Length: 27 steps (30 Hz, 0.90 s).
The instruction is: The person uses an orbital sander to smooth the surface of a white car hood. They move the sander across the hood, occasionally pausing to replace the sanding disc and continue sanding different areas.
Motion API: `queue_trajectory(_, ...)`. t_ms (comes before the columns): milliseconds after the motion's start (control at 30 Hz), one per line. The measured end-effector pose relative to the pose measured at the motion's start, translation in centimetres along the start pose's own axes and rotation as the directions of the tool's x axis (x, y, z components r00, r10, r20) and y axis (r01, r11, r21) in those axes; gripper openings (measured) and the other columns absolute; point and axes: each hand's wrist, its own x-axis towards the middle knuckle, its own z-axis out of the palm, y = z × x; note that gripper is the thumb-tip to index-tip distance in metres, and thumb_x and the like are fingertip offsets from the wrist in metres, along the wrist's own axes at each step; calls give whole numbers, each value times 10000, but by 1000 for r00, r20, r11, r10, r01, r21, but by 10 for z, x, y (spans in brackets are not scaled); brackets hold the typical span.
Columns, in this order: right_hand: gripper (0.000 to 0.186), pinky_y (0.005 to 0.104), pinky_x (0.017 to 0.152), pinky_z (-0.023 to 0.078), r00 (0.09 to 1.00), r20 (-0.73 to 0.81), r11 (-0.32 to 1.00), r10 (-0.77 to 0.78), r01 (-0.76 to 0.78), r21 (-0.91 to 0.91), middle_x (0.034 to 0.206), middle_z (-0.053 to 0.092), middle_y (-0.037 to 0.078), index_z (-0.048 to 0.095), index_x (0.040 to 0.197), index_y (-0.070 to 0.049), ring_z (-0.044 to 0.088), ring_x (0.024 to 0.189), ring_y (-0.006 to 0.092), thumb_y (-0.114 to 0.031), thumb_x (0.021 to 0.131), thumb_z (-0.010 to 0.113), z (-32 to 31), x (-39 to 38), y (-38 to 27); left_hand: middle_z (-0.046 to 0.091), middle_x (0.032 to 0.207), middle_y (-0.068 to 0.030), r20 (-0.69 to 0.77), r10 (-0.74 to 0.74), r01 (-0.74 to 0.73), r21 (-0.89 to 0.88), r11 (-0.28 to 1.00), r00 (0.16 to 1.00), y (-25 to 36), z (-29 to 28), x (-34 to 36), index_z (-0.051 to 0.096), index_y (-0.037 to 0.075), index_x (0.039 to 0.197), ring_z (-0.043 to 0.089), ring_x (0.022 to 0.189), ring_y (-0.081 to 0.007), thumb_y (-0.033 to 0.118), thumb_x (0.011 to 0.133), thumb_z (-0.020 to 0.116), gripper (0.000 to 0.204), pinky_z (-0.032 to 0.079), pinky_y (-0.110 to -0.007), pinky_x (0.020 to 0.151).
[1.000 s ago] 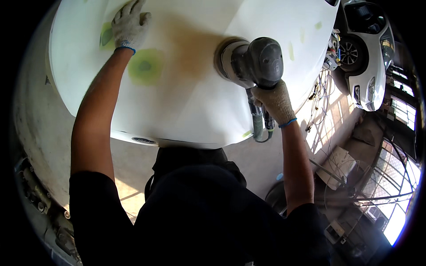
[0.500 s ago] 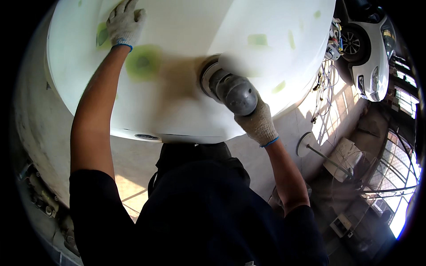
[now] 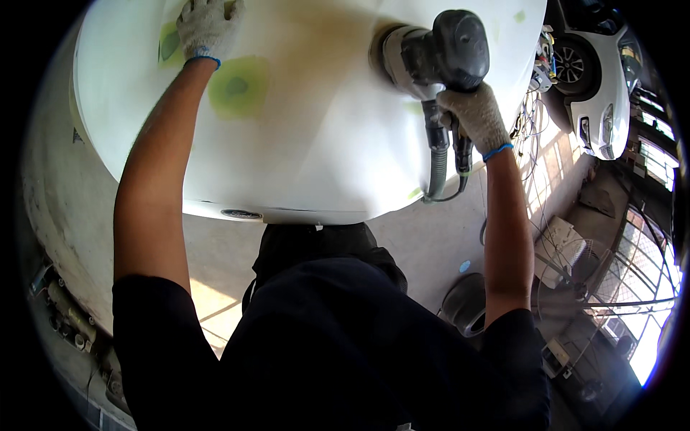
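A white car hood [image 3: 302,165] spreads in front of my body, with yellow-green patches on its surface. My left hand [image 3: 208,30], in a pale knitted glove, lies on the hood at the far left with fingers apart, beside one green patch [image 3: 238,86]. At the right, my gloved right hand [image 3: 476,118] is closed round the handle of a grey and black orbital sander [image 3: 449,54]. The sander's pad is tilted and partly hidden behind its body, against or very near the hood. A ribbed hose [image 3: 438,169] and a cable hang from the sander toward me.
An oval emblem [image 3: 241,214] sits on the hood's near edge, close to my legs. Cables [image 3: 530,118] lie on the floor at the right, near a white car [image 3: 600,108]. A tire [image 3: 463,305] and a fan [image 3: 586,262] stand at the lower right.
My right hand has carried the sander away from me and to the right, and its hose now shows. My left hand has slid slightly farther off and right, still on the hood.
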Motion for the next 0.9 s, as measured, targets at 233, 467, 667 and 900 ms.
queue_trajectory(233,878,487,971,574,955,29,925,-294,292,-241,1232,690,301,344,1577,-94,664,1176,462,-117,809,768,95,-111,113,476,1582,-25,-2,2,-2,-14,1000,1000,3,0,0,485,283,1544,454,1427,-315,451,980,594,598,389,-488,1168)
queue_trajectory(467,862,467,960,582,955,53,917,-290,294,-271,1224,706,271,379,1570,-100,683,1153,444,-132,812,789,98,-112,112,478,1582,-28,8,-4,4,-13,1000,1000,5,-3,1,488,276,1543,455,1427,-312,451,981,595,598,388,-483,1170)
queue_trajectory(667,252,335,596,575,996,-89,982,-31,14,-187,747,688,136,658,1015,86,692,645,180,-55,808,692,9,-13,25,479,1582,-31,0,-5,5,-15,1000,1000,4,-8,1,490,271,1543,456,1428,-309,451,982,596,599,387,-479,1171)
queue_trajectory(900,146,320,497,535,994,-111,975,-20,-5,-221,606,632,105,658,762,48,606,471,182,-93,796,675,-59,42,-29,480,1582,-34,2,-7,7,-28,1000,1000,10,-6,2,492,264,1543,457,1429,-306,451,984,597,599,387,-474,1172)
